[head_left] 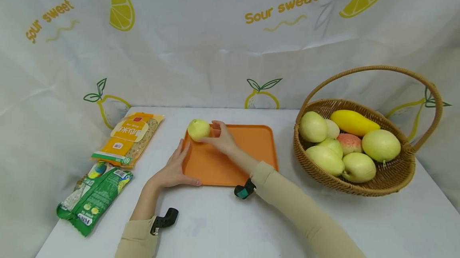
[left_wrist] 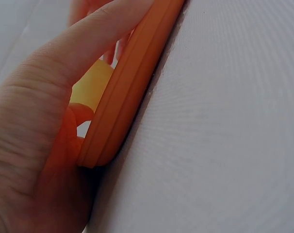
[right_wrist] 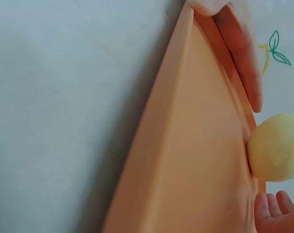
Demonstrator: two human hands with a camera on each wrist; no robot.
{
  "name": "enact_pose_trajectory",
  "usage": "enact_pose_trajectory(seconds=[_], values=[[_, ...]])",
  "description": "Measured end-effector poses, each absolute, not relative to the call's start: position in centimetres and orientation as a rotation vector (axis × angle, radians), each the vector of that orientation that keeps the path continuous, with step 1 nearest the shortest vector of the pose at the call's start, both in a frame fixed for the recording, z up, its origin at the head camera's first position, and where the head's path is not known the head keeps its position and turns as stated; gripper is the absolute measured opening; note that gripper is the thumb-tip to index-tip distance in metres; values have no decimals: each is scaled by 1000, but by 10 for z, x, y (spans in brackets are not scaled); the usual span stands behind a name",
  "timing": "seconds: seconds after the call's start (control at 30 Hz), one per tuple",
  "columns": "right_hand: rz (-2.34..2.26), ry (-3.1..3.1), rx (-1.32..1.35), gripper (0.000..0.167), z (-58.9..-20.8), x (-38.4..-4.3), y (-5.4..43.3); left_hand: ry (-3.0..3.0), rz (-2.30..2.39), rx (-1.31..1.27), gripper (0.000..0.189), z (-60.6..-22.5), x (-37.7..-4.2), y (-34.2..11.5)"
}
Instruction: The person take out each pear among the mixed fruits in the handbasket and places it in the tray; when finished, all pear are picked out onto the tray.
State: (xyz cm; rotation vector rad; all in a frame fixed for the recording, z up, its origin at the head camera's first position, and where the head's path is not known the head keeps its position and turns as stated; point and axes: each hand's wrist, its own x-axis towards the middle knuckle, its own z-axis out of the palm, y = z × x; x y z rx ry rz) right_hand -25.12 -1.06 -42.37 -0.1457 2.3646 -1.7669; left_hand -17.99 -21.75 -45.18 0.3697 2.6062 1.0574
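A round, pale yellow-green fruit (head_left: 199,130) sits at the far left corner of the orange tray (head_left: 230,162). My right hand (head_left: 223,140) is beside the fruit, its thumb at the fruit's near side and the other fingers spread to the right. In the right wrist view, a small gap shows between several fingertips (right_wrist: 275,204) and the fruit. My left hand (head_left: 175,170) spans the tray's near left corner. Its thumb lies along the front edge and its straight fingers run up the left side, as the left wrist view also shows.
At the right stands a wicker basket (head_left: 359,189) with a tall handle, holding pale green fruits, a reddish peach (head_left: 349,143) and a yellow mango (head_left: 353,122). Left of the tray lie an orange food packet (head_left: 129,136) and a green packet (head_left: 95,198). A printed cloth (head_left: 201,50) hangs behind.
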Motion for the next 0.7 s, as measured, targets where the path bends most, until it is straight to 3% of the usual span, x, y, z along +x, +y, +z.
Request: enact_pose_trajectory(seconds=[0.27, 0.7], values=[[-1876, 2223, -46, 63, -411, -231, 13, 2604, 1061, 372, 129, -452, -180, -215], [-1844, 2054, -28, 62, -377, -184, 62, 2617, 1055, 391, 129, -453, -179, -215]])
